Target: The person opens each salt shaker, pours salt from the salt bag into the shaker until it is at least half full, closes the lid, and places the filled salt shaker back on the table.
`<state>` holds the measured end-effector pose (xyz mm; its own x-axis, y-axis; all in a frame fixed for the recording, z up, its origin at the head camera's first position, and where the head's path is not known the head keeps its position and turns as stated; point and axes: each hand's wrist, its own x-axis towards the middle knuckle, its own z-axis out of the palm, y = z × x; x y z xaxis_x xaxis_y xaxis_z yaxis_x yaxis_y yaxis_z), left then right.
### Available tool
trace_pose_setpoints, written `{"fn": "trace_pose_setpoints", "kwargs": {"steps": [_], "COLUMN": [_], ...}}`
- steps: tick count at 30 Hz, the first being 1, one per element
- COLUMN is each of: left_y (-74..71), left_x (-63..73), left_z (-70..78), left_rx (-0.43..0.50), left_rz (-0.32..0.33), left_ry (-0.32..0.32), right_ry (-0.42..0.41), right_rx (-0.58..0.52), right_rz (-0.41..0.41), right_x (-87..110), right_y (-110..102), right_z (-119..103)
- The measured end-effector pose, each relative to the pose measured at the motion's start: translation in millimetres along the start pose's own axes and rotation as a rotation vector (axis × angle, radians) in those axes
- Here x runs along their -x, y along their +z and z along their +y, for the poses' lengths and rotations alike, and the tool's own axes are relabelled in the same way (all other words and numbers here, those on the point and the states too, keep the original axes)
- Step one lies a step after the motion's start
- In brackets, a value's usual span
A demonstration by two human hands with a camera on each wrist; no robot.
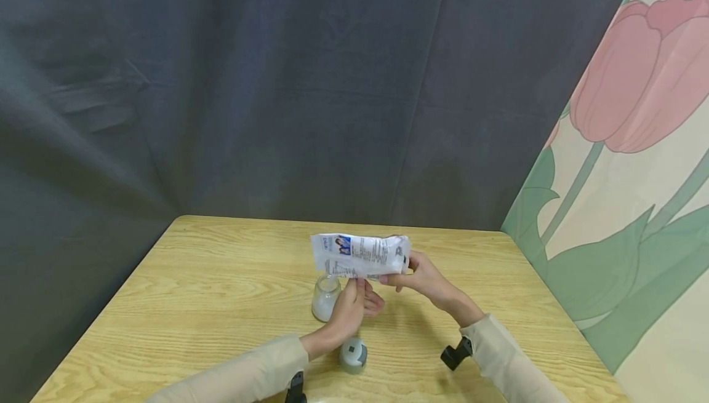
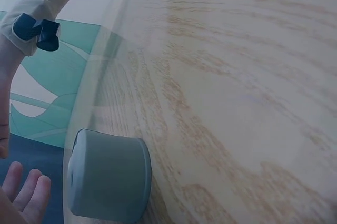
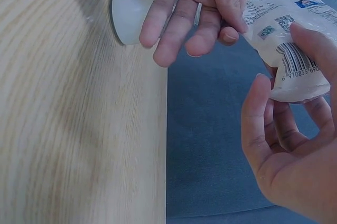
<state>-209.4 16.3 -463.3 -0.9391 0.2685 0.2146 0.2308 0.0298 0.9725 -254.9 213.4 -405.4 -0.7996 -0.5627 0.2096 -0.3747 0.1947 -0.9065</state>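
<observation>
A white printed plastic bag (image 1: 362, 256) hangs on its side above the table, its left end over the mouth of a small glass jar (image 1: 324, 306) with white contents. My right hand (image 1: 432, 283) grips the bag's right end, near the barcode seen in the right wrist view. Under the bag, my left hand (image 1: 346, 314) pinches its lower edge between thumb and forefinger, while the other fingers (image 3: 174, 29) stay extended. Just right of the jar, the left hand partly overlaps it in the head view. Nearer to me stands a round grey lid (image 1: 353, 355), below the left wrist.
The light wooden table (image 1: 221, 280) has its far edge against a dark cloth (image 1: 304, 114). To the right rises a panel with painted tulips (image 1: 626, 206). A black wrist camera (image 1: 456, 354) sits by the right sleeve.
</observation>
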Motion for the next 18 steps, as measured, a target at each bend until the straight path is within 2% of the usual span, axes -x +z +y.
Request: {"fn": "trace_pose_setpoints", "kwargs": {"steps": [9,18], "left_y": [-0.4,-0.3], "left_x": [4.1,5.8], "left_z": [1.0,-6.1], "left_rx": [0.037,0.046], "left_rz": [-0.004,-0.005], "left_ry": [-0.002,-0.022], "right_ry": [0.014,0.022], "right_rx": [-0.013,-0.02], "right_rz": [-0.008,-0.012], "right_x": [0.2,0.5], "right_y": [1.4,4.6], "right_z": [2.9,8.4]}}
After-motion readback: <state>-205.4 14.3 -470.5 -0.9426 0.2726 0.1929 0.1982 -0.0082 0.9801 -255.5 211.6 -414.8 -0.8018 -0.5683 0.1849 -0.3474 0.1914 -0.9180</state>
